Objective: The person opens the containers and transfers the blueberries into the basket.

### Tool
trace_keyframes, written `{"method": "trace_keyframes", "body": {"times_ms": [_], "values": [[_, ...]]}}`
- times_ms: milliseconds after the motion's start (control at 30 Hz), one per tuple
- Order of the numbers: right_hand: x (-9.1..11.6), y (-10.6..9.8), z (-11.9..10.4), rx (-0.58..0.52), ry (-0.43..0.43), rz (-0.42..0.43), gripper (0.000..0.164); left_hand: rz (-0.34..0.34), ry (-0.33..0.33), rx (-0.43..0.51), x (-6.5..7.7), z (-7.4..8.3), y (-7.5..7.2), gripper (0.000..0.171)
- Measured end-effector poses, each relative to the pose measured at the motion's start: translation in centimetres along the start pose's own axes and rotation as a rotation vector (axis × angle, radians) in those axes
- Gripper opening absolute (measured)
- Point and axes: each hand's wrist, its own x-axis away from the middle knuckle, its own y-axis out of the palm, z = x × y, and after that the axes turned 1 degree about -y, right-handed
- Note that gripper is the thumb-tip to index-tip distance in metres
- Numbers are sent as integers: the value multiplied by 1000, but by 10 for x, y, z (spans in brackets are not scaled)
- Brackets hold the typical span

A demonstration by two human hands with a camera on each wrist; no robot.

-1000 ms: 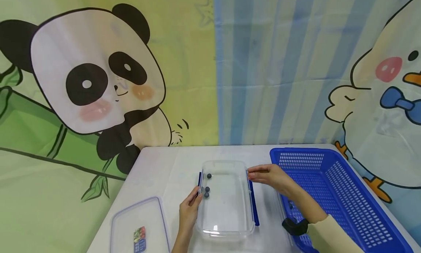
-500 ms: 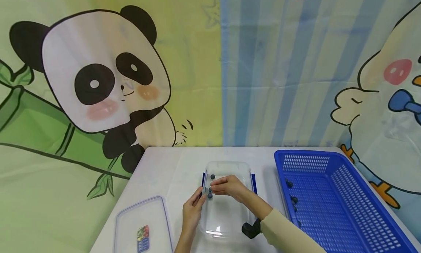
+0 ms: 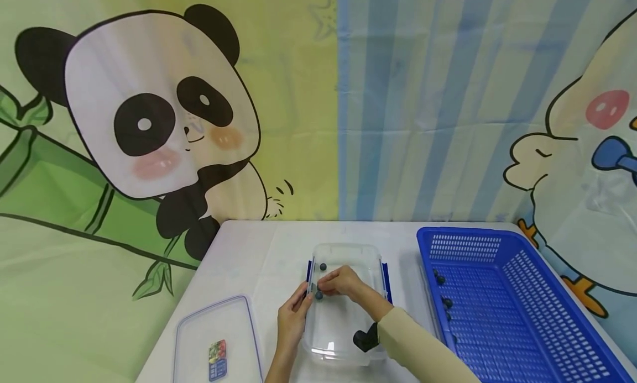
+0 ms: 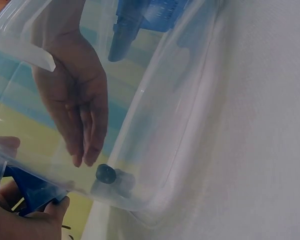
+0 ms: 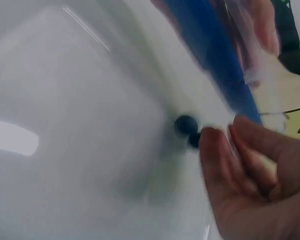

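In the head view my left hand [image 3: 291,319] grips the left side of a clear plastic storage box [image 3: 343,336], by its blue latch [image 4: 32,190]. My right hand [image 3: 342,281] reaches inside, fingers extended and pointing at the left wall. Three small dark balls, like blueberries, lie along that wall. The far one [image 3: 323,267] stands apart. Of the other two, the nearer blueberry [image 5: 186,125] shows fully, while the second [image 5: 194,140] touches or nearly touches my right fingertips [image 5: 212,137] and is partly hidden. No ball shows plainly between thumb and fingers.
A blue slotted basket [image 3: 458,234] at the right holds several more dark balls [image 3: 447,303] along its left side. The clear lid [image 3: 196,339] with a printed label lies flat at the left. A printed curtain [image 3: 298,123] hangs behind the white table [image 3: 264,250].
My right hand has moved left from the box's right edge to the balls inside, its fingertips lowering slightly most recently. My left hand keeps its hold. The head view has shifted a little.
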Motion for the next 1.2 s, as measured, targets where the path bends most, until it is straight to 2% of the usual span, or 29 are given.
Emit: {"method": "trace_keyframes", "body": {"times_ms": [167,267,367,567,700,933,1133,1200], "values": [[-6,-1,14,102,-46,14,11,2,5,9,-1,-5,0,41],[-7,-3,16,114,-46,24,11,-11,4,17,0,-3,0,42],[-4,-4,14,100,-1,24,14,-20,2,22,2,5,0,41],[-5,-6,19,36,45,-34,19,-37,7,10,11,24,2,41],[-10,-6,23,-48,115,-63,20,-42,12,22,10,20,1,42],[-10,-5,22,-85,162,-91,19,-34,-4,17,1,3,-3,40],[-7,-3,21,-47,187,-105,18,-29,-9,-11,8,19,0,41],[-8,-2,22,-51,195,-113,18,-28,-9,-14,9,20,0,41]]}}
